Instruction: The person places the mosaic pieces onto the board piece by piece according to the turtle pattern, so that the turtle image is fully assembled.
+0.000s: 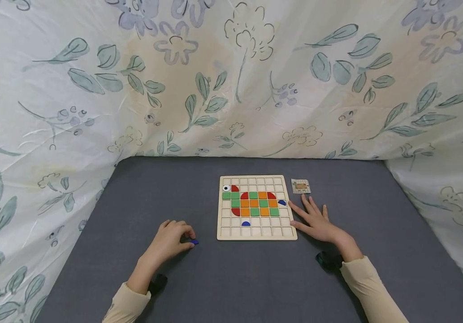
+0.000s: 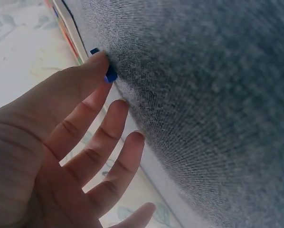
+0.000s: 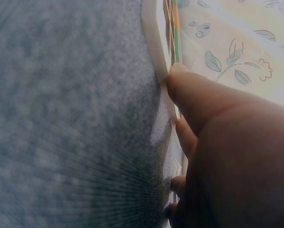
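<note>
To the left of the board, my left hand [image 1: 170, 240] pinches a small blue tile [image 1: 194, 242] between thumb and forefinger, low over the cloth. In the left wrist view both ends of the blue tile [image 2: 111, 76] stick out past the thumb. A square wooden grid board [image 1: 261, 231] carries red, green and orange tiles in a fish-like shape, with an eye tile [image 1: 226, 188] at upper left. Two blue half-round tiles lie on it, one at the right [image 1: 281, 202], one lower down [image 1: 245, 223]. My right hand [image 1: 319, 225], fingers spread, touches the board's right edge.
A small picture card [image 1: 300, 186] lies beyond the right hand, beside the board's upper right corner. Dark grey cloth [image 1: 247, 287] covers the table. Pale floral fabric [image 1: 251, 121] hangs behind the table and along its sides.
</note>
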